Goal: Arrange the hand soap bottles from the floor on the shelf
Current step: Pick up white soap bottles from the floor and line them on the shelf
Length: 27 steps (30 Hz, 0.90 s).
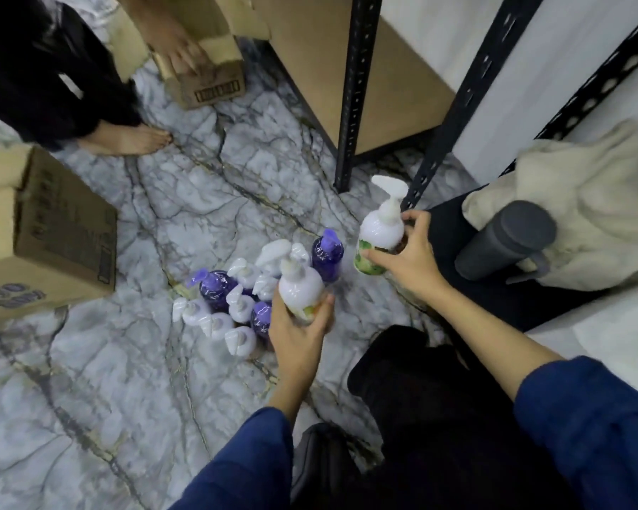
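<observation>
Several hand soap pump bottles stand in a cluster (236, 307) on the marble floor, white ones mixed with purple ones. My left hand (299, 333) grips a white bottle (301, 285) with a green label, lifted just above the cluster. My right hand (409, 252) holds a second white bottle (380, 230) by its body, to the right of the cluster and close to the shelf's black metal post (350, 93). A purple bottle (326, 255) stands between the two held bottles. The shelf's wooden board (395, 79) shows at the top right.
Cardboard boxes stand at the left (48, 237) and at the top (203, 68), where another person's hand and bare foot (129, 139) are. A grey flask (505, 241) and a beige bag (586, 207) lie at the right. My knee (420, 380) is near the bottles.
</observation>
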Each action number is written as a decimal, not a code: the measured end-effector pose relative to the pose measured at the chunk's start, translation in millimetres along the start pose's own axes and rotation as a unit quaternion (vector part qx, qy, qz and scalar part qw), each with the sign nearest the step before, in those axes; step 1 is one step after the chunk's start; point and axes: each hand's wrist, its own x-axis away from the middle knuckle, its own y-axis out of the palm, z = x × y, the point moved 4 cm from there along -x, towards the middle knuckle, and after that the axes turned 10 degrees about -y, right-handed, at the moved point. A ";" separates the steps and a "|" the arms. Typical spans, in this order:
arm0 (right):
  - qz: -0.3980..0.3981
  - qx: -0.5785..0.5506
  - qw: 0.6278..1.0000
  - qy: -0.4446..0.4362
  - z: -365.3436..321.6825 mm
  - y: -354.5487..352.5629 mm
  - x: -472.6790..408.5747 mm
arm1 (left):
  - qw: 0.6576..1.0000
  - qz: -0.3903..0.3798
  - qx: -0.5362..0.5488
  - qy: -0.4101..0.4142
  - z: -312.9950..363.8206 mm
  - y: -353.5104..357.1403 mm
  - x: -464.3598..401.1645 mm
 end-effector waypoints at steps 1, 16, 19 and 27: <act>0.023 -0.009 1.000 -0.011 -15.5 -5.4 0.4 | 0.999 0.000 0.026 0.018 18.9 2.2 0.0; 0.316 -0.115 0.918 -0.210 -228.1 -112.2 13.5 | 0.936 -0.092 0.121 0.316 282.1 17.0 46.1; 0.357 -0.082 0.899 -0.238 -264.0 -141.0 22.8 | 0.922 -0.104 0.134 0.348 318.2 20.9 62.6; 0.437 0.007 0.851 -0.290 -324.0 -219.8 66.0 | 0.882 -0.180 0.192 0.390 391.5 56.4 123.3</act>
